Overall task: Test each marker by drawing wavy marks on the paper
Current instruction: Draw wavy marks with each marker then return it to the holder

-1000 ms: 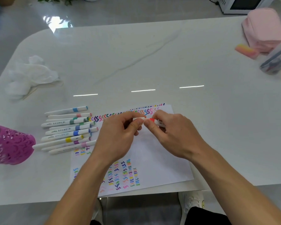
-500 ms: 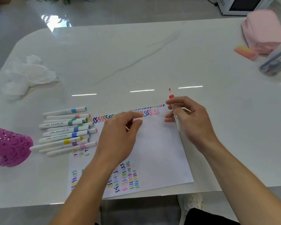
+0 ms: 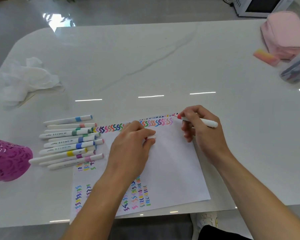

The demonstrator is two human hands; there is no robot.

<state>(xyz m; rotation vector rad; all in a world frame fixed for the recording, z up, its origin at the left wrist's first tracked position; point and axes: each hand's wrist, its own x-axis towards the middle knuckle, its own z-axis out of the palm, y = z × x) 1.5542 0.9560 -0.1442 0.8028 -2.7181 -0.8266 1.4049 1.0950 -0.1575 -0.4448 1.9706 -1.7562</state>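
A white sheet of paper [image 3: 171, 167] lies at the table's near edge, with rows of coloured wavy marks along its far edge and lower left. My right hand [image 3: 203, 132] grips a white marker [image 3: 209, 122] with a red tip; the tip touches the paper's far right corner, just past the last wavy mark. My left hand [image 3: 132, 149] rests on the paper and pinches the marker's white cap [image 3: 151, 136] between thumb and fingers. Several capped markers [image 3: 69, 142] lie in a pile left of the paper.
A purple perforated basket [image 3: 7, 160] stands at the left edge. Crumpled white tissue [image 3: 28, 78] lies at the far left. A pink pouch [image 3: 284, 35], a pink-orange eraser [image 3: 266, 57] and a clear case of pens [image 3: 296, 68] sit at the far right.
My hands pulled the cap off the marker. My right hand swung the marker out to the right and brought its red tip down to the paper's far right corner; my left hand kept the cap.
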